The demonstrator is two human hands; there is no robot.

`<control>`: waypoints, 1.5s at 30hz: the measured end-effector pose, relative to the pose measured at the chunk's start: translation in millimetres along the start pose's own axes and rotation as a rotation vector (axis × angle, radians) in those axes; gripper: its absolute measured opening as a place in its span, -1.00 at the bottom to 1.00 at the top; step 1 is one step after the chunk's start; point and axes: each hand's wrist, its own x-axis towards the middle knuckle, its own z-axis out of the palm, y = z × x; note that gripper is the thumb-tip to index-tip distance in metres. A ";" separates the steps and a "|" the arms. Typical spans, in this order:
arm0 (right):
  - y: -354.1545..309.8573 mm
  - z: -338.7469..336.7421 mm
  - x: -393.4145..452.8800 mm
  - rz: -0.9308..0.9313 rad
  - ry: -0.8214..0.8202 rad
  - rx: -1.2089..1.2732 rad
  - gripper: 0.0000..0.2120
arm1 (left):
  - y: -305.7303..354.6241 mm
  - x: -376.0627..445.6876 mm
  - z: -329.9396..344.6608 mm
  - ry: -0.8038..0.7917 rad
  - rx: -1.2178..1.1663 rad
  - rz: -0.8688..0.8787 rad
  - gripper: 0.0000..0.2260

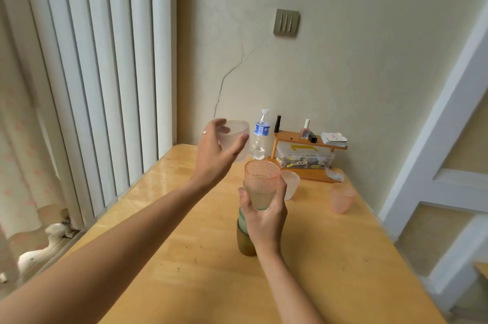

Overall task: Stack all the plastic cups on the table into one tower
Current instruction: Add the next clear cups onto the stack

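Right hand (264,215): wrapped around the tower (260,191) of nested cups, fingers closed on the pink cup at its top.
Left hand (215,151): raised above the table (184,257), gripping a clear cup (237,131) up and to the left of the tower.
Tower: stands upright on the table; green and brown cups show below the hand.
Loose cups: another clear cup (290,184) just behind the tower, a second pink cup (341,197) to its right.
Far edge: water bottle (260,136) beside a small wooden shelf (306,149).
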 end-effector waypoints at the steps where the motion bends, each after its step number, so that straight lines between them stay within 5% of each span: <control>1: -1.1 -0.6 -0.1 0.002 -0.005 0.005 -0.28 | 13.0 -0.6 -0.9 -0.008 -0.001 0.039 -0.38; 8: -9.3 -5.9 -1.1 0.036 -0.034 -0.004 -0.26 | 56.3 -14.3 9.2 -0.116 0.073 0.222 -0.40; 17: -6.4 -9.0 -1.0 0.092 -0.084 0.004 -0.23 | 35.8 -41.4 11.9 -0.329 0.133 0.134 -0.31; 26: 7.5 -9.2 -1.3 0.093 -0.154 -0.068 -0.24 | 19.3 -71.2 34.9 -0.190 -0.205 0.078 -0.40; 29: 13.9 -23.6 7.6 0.057 -0.313 -0.049 -0.14 | 15.9 -73.0 41.1 -0.201 -0.248 0.057 -0.37; 34: 59.2 -73.8 6.1 0.094 -0.820 -0.260 0.27 | 3.2 -67.2 36.2 -0.211 -0.367 0.025 -0.59; 38: 95.7 -95.7 20.8 0.132 -0.769 -0.333 0.05 | 3.3 -73.4 48.8 -0.143 -0.373 0.069 -0.58; 42: 105.1 -92.2 56.6 0.096 -0.784 -0.326 -0.43 | -1.2 -71.1 59.7 -0.121 -0.388 0.097 -0.58; 45: 116.5 -79.8 80.7 0.076 -0.585 -0.411 -0.41 | -7.4 -68.1 61.2 -0.103 -0.393 0.112 -0.60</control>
